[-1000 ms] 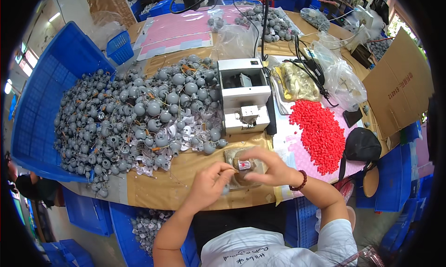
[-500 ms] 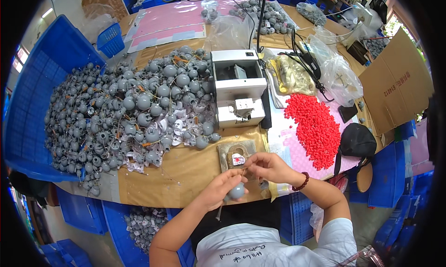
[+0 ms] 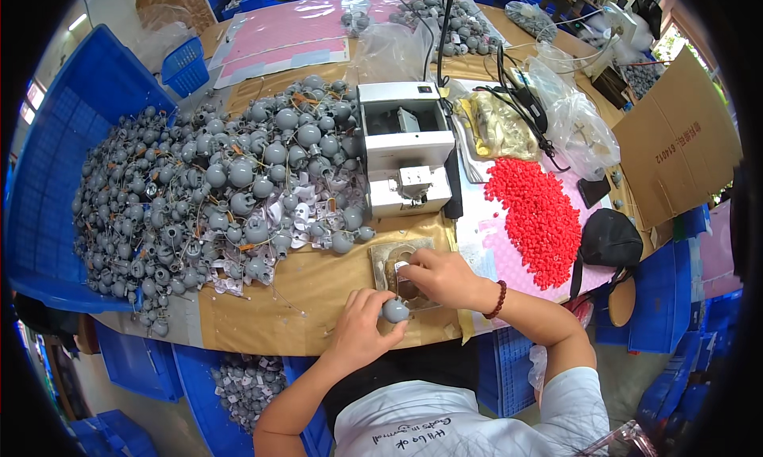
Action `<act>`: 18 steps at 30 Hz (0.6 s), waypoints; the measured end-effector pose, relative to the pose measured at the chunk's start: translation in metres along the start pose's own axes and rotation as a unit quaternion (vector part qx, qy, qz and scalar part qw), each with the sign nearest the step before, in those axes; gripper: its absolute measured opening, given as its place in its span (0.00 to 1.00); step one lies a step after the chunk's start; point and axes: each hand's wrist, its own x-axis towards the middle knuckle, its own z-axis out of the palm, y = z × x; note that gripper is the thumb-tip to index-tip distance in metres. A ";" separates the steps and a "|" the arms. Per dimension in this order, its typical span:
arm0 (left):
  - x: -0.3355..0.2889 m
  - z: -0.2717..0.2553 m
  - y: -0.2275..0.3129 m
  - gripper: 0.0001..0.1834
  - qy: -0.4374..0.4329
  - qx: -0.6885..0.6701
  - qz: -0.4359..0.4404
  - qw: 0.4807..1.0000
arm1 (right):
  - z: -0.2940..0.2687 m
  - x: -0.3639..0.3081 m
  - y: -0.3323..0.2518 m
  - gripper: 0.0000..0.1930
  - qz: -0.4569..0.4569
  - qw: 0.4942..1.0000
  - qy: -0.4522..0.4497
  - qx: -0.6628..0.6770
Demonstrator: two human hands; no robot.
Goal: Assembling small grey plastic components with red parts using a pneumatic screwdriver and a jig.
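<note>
My left hand [image 3: 362,326] is closed on a grey ball-shaped plastic part [image 3: 394,310], held between thumb and fingers at the table's front edge. Just right of it, my right hand [image 3: 445,279] reaches over a small metal fixture [image 3: 381,258] with a brownish rounded holder. Its fingers are pinched at a small white plastic piece [image 3: 401,265], mostly hidden under them. Behind the fixture stands a white machine [image 3: 407,149] with an open recess. A large heap of grey balls with thin wires [image 3: 238,175] lies to the left.
A pile of small red plastic parts [image 3: 536,218] lies on pink sheeting at right, beside a black cap [image 3: 611,240] and a dark phone [image 3: 593,191]. A big blue crate [image 3: 48,195] stands tipped at far left. A cardboard flap [image 3: 675,147] rises at far right.
My right hand has moved from beside the grey ball onto the fixture, covering the white piece. My left hand has shifted slightly left and up with the ball, now turned into clearer view.
</note>
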 end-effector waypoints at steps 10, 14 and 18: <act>0.002 -0.008 -0.014 0.27 -0.007 0.057 0.008 0.998 | 0.000 -0.008 -0.003 0.20 -0.055 0.991 -0.051 -0.114; 0.009 -0.004 -0.015 0.29 0.064 0.159 0.034 0.985 | 0.000 -0.013 -0.006 0.19 -0.057 0.990 -0.048 -0.121; 0.017 0.025 -0.004 0.31 0.087 0.256 0.087 0.959 | 0.002 -0.017 0.000 0.19 -0.061 0.996 -0.007 -0.063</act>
